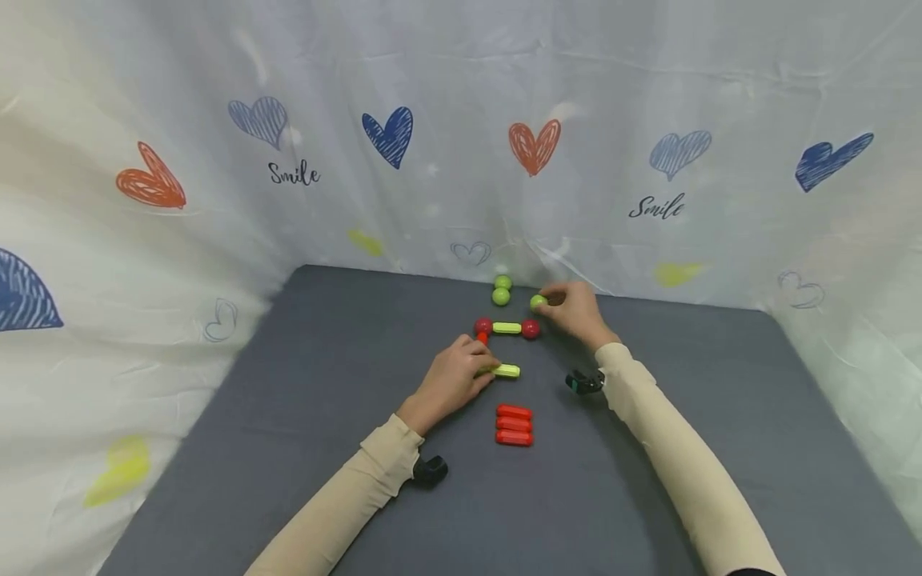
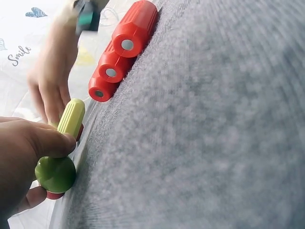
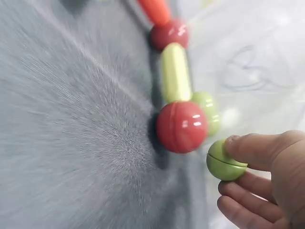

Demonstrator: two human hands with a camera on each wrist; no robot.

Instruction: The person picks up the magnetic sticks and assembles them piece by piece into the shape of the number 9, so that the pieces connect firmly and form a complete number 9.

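My left hand [image 1: 452,376] pinches a yellow-green rod [image 1: 507,370]; in the left wrist view a green ball [image 2: 55,174] sits at the rod's near end, by the fingers. A green ball [image 1: 538,302] is pinched between thumb and fingers of my right hand [image 1: 574,314]. Between the hands lie two red balls [image 1: 483,326] [image 1: 530,329] joined by a yellow-green rod [image 1: 507,328]. From the left red ball a red rod [image 1: 483,338] runs toward my left hand, which hides its lower end.
Three red rods [image 1: 515,425] lie side by side nearer me on the grey table [image 1: 324,480]. Two green balls [image 1: 501,290] stand at the back, near a white curtain [image 1: 446,96] printed with hearts. A dark wrist device hangs below each forearm.
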